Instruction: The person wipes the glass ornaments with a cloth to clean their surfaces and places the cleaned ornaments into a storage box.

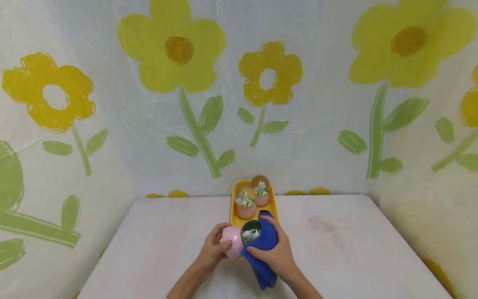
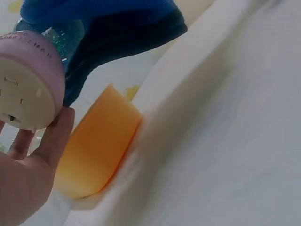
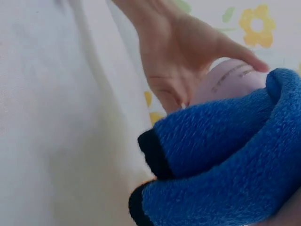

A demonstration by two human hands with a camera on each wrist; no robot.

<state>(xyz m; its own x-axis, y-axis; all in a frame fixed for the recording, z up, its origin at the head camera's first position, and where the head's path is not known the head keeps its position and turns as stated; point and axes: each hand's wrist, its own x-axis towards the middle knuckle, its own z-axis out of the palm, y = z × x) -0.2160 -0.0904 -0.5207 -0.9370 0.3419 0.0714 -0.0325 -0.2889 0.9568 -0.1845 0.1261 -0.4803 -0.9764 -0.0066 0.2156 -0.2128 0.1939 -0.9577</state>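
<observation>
Above the table's near middle, my left hand grips the pink base of a snow globe, which lies tipped on its side with the glass dome toward the right. My right hand holds a blue cloth against that dome, covering part of it. Small pale figures show through the uncovered glass. In the left wrist view the cream underside of the snow globe faces the camera, with fingers around its rim. Folds of the blue cloth, edged in black, hang down in the right wrist view.
Just beyond the hands stands a yellow tray on the white table. Two more snow globes with pink bases, one at left and one at right, stand upright in it. A flower-printed sheet hangs behind.
</observation>
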